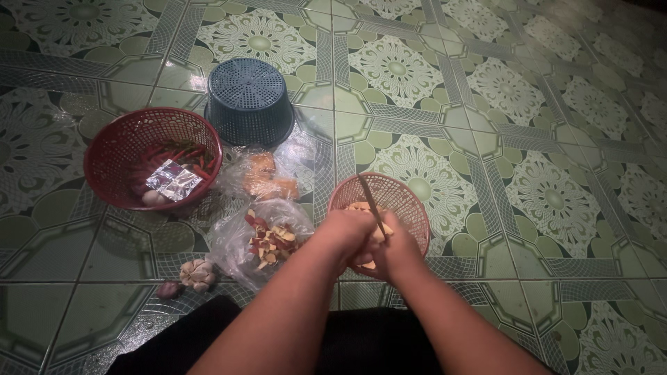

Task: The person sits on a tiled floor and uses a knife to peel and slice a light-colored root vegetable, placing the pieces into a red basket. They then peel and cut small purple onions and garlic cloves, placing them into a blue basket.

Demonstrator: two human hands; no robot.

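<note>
Chillies and a foil packet lie in the red basket [151, 165] far to the left of my grip, the upturned blue basket [249, 99] beyond it. Nearer left, peelings sit on a clear bag [267, 239], garlic [197, 273] beside it. My left hand [345, 236] curls around a pale piece over the small pink basket [396, 201]; my right hand [394, 248] is clenched on the knife [371, 201], blade pointing away.
</note>
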